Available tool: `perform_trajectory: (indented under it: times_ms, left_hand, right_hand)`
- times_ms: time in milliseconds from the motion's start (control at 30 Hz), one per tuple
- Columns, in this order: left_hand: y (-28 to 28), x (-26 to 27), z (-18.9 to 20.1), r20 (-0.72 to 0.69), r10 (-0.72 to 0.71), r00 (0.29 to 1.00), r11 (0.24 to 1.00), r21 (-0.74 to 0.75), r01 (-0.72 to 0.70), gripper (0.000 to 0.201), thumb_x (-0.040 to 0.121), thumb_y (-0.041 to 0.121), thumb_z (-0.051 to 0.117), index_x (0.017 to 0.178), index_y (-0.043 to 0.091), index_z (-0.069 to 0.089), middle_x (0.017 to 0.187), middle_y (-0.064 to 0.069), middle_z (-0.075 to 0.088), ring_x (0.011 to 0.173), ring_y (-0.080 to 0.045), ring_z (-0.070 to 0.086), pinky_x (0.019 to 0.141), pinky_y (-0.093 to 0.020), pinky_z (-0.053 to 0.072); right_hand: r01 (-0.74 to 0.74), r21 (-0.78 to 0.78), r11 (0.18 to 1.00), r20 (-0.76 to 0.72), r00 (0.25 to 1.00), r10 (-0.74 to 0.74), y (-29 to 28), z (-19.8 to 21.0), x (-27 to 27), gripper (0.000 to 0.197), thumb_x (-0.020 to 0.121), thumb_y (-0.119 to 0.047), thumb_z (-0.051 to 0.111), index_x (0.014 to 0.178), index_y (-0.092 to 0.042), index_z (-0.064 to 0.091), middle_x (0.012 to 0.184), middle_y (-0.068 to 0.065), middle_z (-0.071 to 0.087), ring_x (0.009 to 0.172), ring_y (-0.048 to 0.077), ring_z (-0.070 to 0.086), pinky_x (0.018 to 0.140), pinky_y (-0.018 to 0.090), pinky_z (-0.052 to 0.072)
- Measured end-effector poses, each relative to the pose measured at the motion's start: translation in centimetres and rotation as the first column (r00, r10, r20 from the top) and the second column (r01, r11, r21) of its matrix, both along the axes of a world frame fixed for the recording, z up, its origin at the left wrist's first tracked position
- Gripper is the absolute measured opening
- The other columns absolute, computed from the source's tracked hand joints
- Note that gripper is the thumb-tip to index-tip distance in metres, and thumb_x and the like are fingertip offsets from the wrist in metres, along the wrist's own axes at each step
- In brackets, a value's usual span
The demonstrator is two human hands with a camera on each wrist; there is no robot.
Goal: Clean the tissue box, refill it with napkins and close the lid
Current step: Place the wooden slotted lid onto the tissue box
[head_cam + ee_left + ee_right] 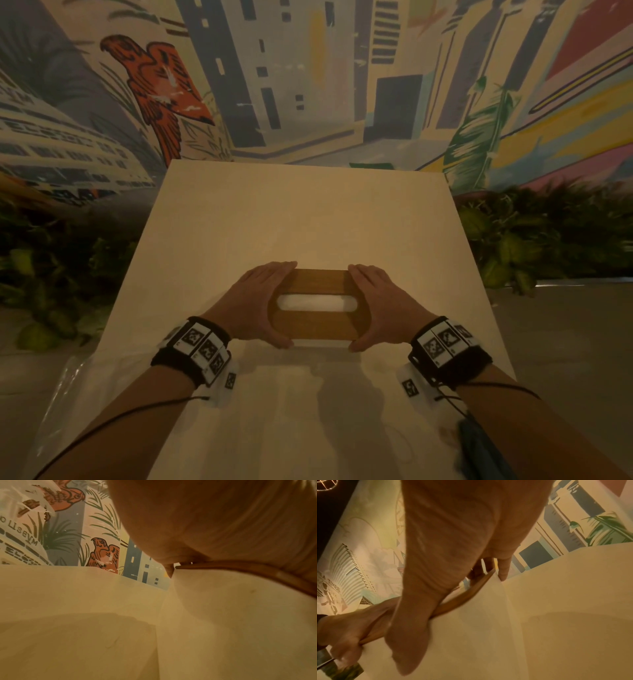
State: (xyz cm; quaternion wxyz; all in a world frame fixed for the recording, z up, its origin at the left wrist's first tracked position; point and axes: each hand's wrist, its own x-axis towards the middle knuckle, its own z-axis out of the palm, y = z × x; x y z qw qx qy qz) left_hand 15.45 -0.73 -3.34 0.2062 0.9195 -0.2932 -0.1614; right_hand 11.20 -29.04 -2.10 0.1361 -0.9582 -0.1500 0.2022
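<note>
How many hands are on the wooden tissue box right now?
2. The left hand grips the left end of the white tissue box with the brown wooden slotted lid, and the right hand grips its right end, thumbs on the near edge. None seem hidden.

Pale square table [308,219], wooden tissue box [317,323] on it, near front

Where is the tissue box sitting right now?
In the head view the tissue box stands on the pale table, near its front middle, gripped at its ends between the left hand and the right hand.
</note>
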Motion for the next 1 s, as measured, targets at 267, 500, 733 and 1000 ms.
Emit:
perform_trajectory:
  times_ms: [267, 500, 733, 1000]
  left_hand:
    - [0.1, 0.1, -0.2, 0.043, -0.069, 0.997, 0.997, 0.047, 0.067, 0.136, 0.046, 0.082, 0.068, 0.152, 0.027, 0.003, 0.159, 0.006, 0.013, 0.145, -0.011, 0.006, 0.12, -0.035, 0.0]
    - [1.0, -1.8, 0.3, 0.047, 0.106, 0.993, 0.983, -0.153, -0.098, 0.121, 0.058, 0.081, 0.062, 0.152, 0.028, 0.008, 0.16, 0.011, 0.0, 0.147, -0.006, -0.009, 0.121, -0.04, 0.002]
    - [2.6, -10.9, -1.0, 0.054, 0.468, 0.882, 0.813, -0.416, -0.407, 0.055, 0.076, 0.052, 0.064, 0.122, 0.025, 0.051, 0.124, 0.007, 0.053, 0.115, -0.004, 0.047, 0.096, -0.026, 0.042]
    - [5.7, -19.8, -4.7, -0.133, 0.508, 0.851, 0.762, -0.392, -0.516, 0.041, 0.075, 0.071, 0.056, 0.104, 0.043, 0.062, 0.1, 0.024, 0.063, 0.093, 0.013, 0.057, 0.077, -0.002, 0.042]
  right_hand:
    - [-0.017, -0.042, 0.999, 0.016, 1.0, 0.017, -0.1, -0.4, -0.2, 0.144, 0.05, -0.077, 0.074, 0.154, -0.017, -0.006, 0.161, 0.0, 0.0, 0.148, 0.024, 0.0, 0.121, 0.039, 0.009]
    - [0.03, 0.283, 0.959, 0.281, 0.953, -0.113, 1.8, 0.3, -0.5, 0.061, 0.079, -0.057, 0.064, 0.127, -0.021, 0.056, 0.141, 0.006, 0.044, 0.132, 0.026, 0.033, 0.107, 0.05, 0.036]
    - [-0.027, 0.094, 0.995, 0.221, 0.975, 0.006, 3.7, 0.4, 0.9, 0.026, 0.089, -0.041, 0.059, 0.11, -0.026, 0.065, 0.139, 0.0, 0.043, 0.132, 0.024, 0.027, 0.109, 0.046, 0.031]
    - [0.025, 0.037, 0.999, 0.148, 0.988, -0.03, 5.1, 1.3, 1.0, 0.017, 0.091, -0.037, 0.057, 0.101, -0.028, 0.067, 0.137, -0.004, 0.041, 0.132, 0.023, 0.028, 0.106, 0.049, 0.034]
